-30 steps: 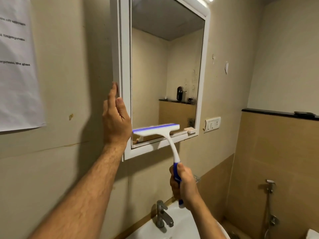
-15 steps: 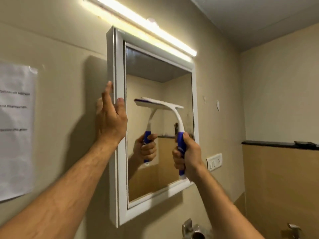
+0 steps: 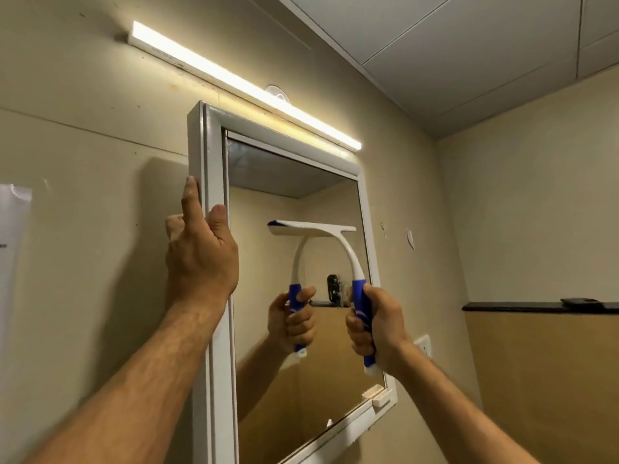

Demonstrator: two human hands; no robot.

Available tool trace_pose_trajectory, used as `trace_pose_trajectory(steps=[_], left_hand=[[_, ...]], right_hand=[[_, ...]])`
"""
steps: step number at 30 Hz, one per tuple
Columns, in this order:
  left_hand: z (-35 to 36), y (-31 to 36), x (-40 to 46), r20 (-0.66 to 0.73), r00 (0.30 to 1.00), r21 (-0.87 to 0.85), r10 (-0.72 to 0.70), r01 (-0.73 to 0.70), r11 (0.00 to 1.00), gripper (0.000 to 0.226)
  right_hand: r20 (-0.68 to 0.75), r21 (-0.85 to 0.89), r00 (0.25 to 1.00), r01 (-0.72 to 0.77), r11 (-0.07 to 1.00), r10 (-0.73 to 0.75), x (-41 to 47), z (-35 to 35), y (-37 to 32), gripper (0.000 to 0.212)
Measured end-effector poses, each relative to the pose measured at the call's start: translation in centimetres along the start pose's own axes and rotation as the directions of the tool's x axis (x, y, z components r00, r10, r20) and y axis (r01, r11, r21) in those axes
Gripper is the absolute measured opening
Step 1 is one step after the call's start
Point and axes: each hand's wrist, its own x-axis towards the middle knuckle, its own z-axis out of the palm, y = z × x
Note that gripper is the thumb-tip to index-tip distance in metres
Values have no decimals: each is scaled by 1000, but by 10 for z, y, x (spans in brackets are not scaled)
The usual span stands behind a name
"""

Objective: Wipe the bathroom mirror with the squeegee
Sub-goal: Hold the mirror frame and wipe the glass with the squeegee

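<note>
A person braces a white-framed bathroom mirror point(image 3: 294, 363) with the left hand point(image 3: 201, 252), fingers laid flat along the frame's outer left edge and holding nothing, while the right hand point(image 3: 375, 326) is closed around the blue grip of a single squeegee point(image 3: 335, 239). The squeegee's white blade lies level against the glass in the upper middle of the mirror, its handle arching down toward the lower right. The stroke in hand looks like a downward pull from this height; doing it well would call for keeping the blade flat and level, pressing evenly, and overlapping the strip beside it, with the left hand steadying the frame. Whether the blade edge is fully seated on the glass is hard to judge, since it merges with its own reflection. Counted in view: one mirror, one squeegee, two hands, one strip light point(image 3: 241, 85) above the frame, and one sheet of paper point(image 3: 13, 249) on the wall at left.
</note>
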Motion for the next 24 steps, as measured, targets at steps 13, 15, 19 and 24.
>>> trace_pose_trajectory(steps=[13,15,19,24], left_hand=[[0,-3,0,-4,1000,-9,0,0,1000,53],[0,-2,0,-8,1000,-15,0,0,1000,53],[-2,0,-1,-4,1000,-17,-3,3,1000,53],[-2,0,-1,-1,1000,-6,-5,5,1000,55]], right_hand=[[18,97,998,64,993,-67,35,-9,-6,44],[19,125,1000,-7,992,4,29,-16,7,48],[-75,-8,992,105,994,-105,47,-15,-23,48],[-106,-30,991,78,997,-81,72,-13,-59,45]])
